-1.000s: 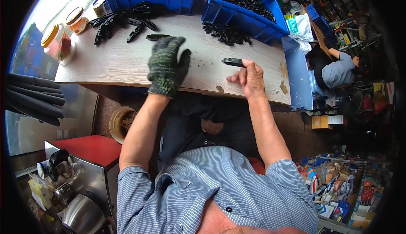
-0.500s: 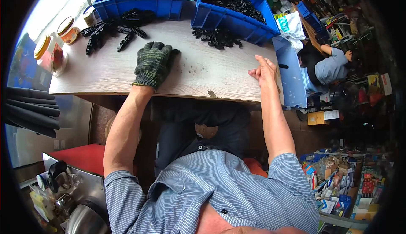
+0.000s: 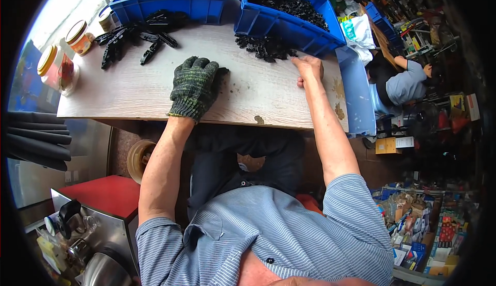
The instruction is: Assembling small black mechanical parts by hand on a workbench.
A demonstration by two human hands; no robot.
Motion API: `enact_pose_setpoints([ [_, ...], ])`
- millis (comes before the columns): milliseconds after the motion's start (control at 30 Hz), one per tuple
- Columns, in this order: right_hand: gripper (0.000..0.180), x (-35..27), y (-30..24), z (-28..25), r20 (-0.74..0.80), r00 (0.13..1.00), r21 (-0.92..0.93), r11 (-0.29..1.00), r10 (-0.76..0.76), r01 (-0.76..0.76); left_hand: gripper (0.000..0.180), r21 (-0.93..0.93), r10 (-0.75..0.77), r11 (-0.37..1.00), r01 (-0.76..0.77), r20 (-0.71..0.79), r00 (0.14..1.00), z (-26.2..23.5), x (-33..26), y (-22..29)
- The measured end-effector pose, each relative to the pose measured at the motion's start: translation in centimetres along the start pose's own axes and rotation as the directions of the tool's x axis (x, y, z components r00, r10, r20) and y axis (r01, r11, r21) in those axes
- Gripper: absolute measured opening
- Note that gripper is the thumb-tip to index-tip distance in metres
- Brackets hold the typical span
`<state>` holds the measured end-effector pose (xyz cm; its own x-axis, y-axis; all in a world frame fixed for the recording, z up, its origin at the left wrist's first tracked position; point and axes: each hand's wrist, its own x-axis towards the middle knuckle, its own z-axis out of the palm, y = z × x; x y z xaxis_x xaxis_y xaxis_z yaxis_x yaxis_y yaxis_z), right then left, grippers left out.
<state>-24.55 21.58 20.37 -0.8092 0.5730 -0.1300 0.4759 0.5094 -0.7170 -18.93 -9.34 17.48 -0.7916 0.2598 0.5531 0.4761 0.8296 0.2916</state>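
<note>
Black part protrudes beside the left hand over the worktop, visible tip rightward, long axis mostly hidden. Left hand palm-down in green-black knit glove; grip closure cannot be determined. Bare right hand extends forward, fingers bent beside small black pieces; any hold unclear. Worktop: pale wood-grain, chipped.

A table with a pale wood-grain top spans the upper half of the frame. Its surface is chipped at the front edge and worn brown near the right edge. At the top stand a left blue bin and a right blue bin. Long black pieces lie heaped at upper left, small black parts at upper centre. Lidded jars line the left side; dark specks dot the middle.
</note>
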Motion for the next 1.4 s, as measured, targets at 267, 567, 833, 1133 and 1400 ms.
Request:
enact_pose_setpoints([
  [267,0.026,0.0,1.0,0.0,-0.061,0.997,0.129,0.990,-0.041,0.048,0.020,-0.046,0.032,0.998,-0.035,-0.076,0.997,-0.1,0.0,-0.1],
  [567,0.028,0.0,-0.2,0.1,-0.028,0.999,0.028,0.999,-0.042,0.042,0.022,-0.044,0.012,0.999,-0.016,-0.084,0.996,0.0,-0.2,-0.2],
  [833,0.028,0.9,1.9,-0.6,0.043,0.997,0.388,0.918,0.071,-0.082,0.026,-0.077,-0.026,0.997,0.019,-0.091,0.995,-0.5,-0.2,0.0],
  [1133,0.027,-3.8,3.7,-2.5,0.467,0.877,0.612,0.757,-0.113,-0.228,0.027,-0.421,-0.079,0.905,-0.057,-0.299,0.951,0.6,-2.4,4.8],
  [1400,0.022,-8.3,3.6,-0.4,0.535,0.790,0.638,0.756,-0.298,-0.147,0.039,-0.759,-0.152,0.646,0.086,-0.017,0.988,5.4,0.0,8.7],
])
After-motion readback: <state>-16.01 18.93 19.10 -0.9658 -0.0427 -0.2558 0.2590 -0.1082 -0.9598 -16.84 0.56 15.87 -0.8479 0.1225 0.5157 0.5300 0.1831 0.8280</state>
